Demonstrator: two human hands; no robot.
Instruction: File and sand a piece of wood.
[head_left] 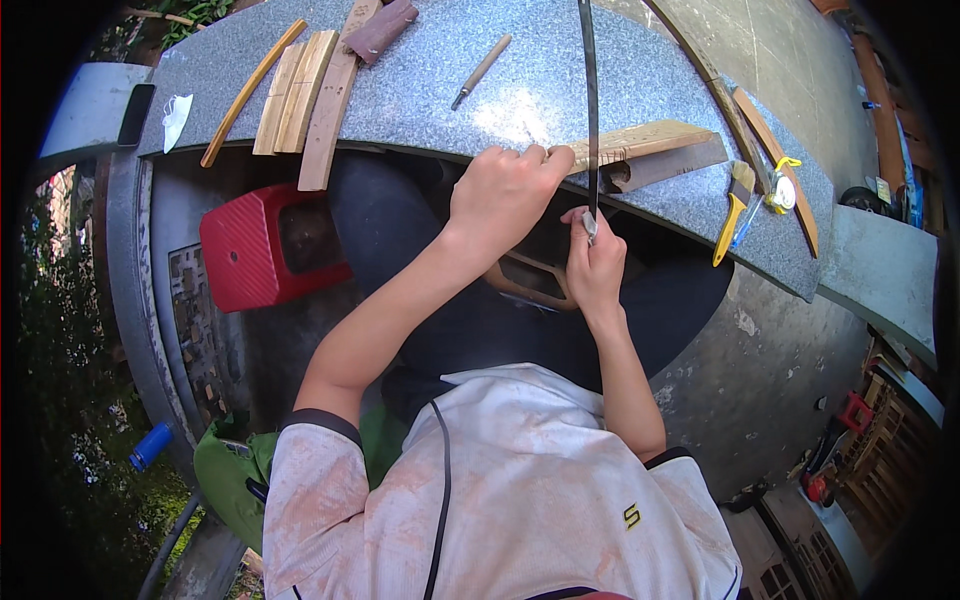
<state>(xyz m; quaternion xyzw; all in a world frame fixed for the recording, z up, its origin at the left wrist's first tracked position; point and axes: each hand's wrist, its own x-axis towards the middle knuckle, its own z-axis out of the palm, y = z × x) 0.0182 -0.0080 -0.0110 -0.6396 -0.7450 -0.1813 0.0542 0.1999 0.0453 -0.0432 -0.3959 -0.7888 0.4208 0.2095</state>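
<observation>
My left hand (505,200) is closed over the near end of a light wooden board (655,140), which lies on the stone slab's edge over a dark grey flat piece (682,166). My right hand (595,255) grips the lower end of a long, thin dark strip (590,90) at a small metal piece (590,228). The strip runs upright in the picture, across the board, to the top edge. Below my hands, a curved wooden piece (530,285) shows at my lap, partly hidden.
The stone slab (430,120) holds wooden pieces (295,95), a brown rolled piece (380,30), a slim tool (480,75), a white mask (176,120), a paintbrush (732,215) and a tape measure (780,195). A red stool (245,250) stands under it, left of my legs.
</observation>
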